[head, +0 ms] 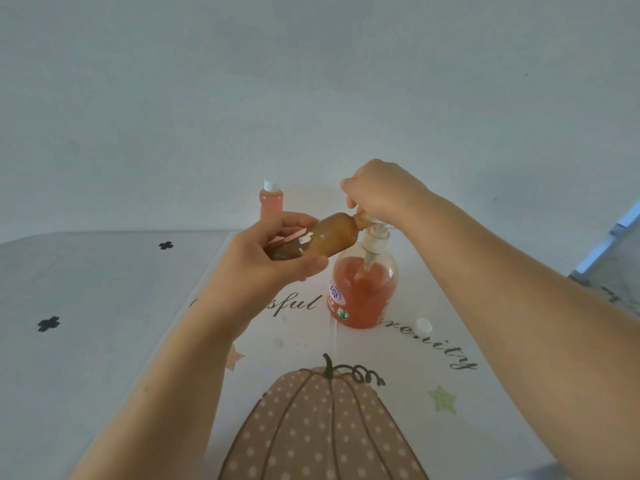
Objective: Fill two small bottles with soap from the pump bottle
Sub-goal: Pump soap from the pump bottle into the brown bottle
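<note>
My left hand [270, 252] grips a small clear bottle [332, 237], tilted nearly flat with its open neck against the spout of the pump bottle [362, 292]. The pump bottle stands upright on the table, half full of orange soap. My right hand [379, 192] sits on top of the pump head, fingers curled down over it; the pump head itself is mostly hidden. A second small bottle [271, 199], filled with orange soap and closed with a white cap, stands upright behind my left hand.
A loose white cap [424, 326] lies on the table to the right of the pump bottle. The tablecloth [346, 410] shows a pumpkin print and lettering. A pale wall rises just behind the table's far edge.
</note>
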Motion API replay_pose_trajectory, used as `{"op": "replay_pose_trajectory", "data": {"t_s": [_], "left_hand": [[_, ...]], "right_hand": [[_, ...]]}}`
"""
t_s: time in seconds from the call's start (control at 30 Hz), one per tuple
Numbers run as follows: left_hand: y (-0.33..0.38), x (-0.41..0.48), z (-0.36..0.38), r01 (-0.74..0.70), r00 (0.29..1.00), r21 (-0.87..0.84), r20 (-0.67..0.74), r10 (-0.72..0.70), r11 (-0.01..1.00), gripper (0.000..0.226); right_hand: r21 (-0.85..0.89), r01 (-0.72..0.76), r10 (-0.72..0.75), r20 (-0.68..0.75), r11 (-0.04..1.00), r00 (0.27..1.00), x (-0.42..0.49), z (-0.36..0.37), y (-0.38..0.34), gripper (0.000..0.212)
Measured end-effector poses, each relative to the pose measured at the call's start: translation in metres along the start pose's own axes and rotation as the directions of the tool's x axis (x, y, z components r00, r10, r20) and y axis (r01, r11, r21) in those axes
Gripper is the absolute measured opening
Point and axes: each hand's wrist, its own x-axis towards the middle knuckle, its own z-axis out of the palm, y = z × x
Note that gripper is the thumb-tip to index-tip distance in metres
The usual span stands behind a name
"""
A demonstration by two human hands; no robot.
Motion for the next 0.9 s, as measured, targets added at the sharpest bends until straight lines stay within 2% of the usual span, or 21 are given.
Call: {"op": "replay_pose_trajectory", "data": {"t_s": [0.53, 0.73, 0.9], "left_hand": [[-0.007, 0.004, -0.004, 0.046, 0.998, 0.030, 0.036, -0.047, 0.998, 0.040], [-0.006, 0.004, -0.003, 0.056, 0.998, 0.030, 0.021, -0.057, 0.998, 0.041], [-0.003, 0.001, -0.001, 0.027, 0.999, 0.001, 0.019, -0.027, 1.000, 0.041]], "right_hand": [[0.008, -0.039, 0.039, 0.064, 0.999, 0.997, 0.005, 0.014, 0.007, 0.034], [-0.003, -0.048, 0.048, 0.061, 0.999, 0.997, 0.002, 0.012, 0.005, 0.032], [-0.038, -0.019, 0.019, 0.003, 0.999, 1.000, -0.004, -0.002, -0.001, 0.027]]}}
